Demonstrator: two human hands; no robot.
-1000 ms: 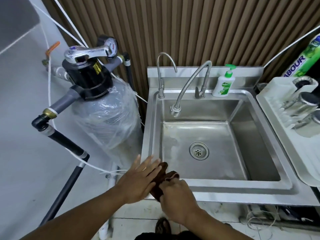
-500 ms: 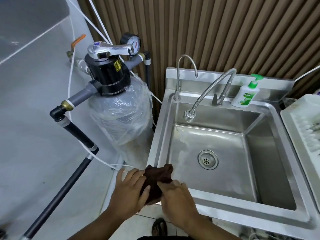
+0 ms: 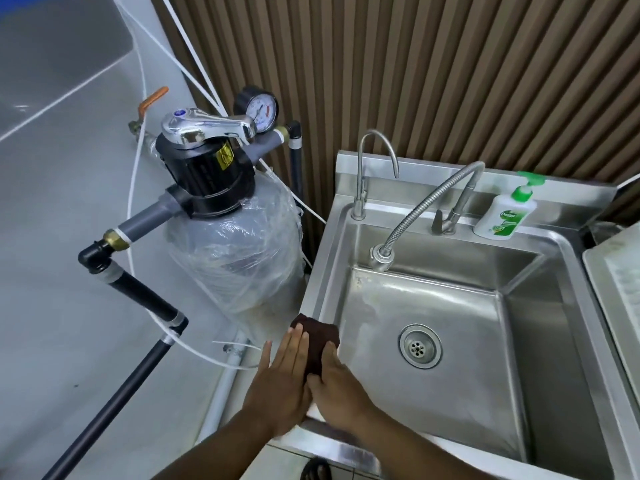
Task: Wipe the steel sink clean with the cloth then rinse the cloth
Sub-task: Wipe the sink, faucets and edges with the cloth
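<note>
In the head view, the dark brown cloth lay on the left rim of the sink, low and left of centre in the frame, reaching the basin edge. The left hand pressed flat on its left side, fingers straight and together, while the right hand pinched the cloth's near end between thumb and fingers. A soap bottle stood on the back rim, upper right, beside the tap

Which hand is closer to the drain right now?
Right. The right hand is on the sink rim just left of the drain; the left hand lies farther left.
</note>
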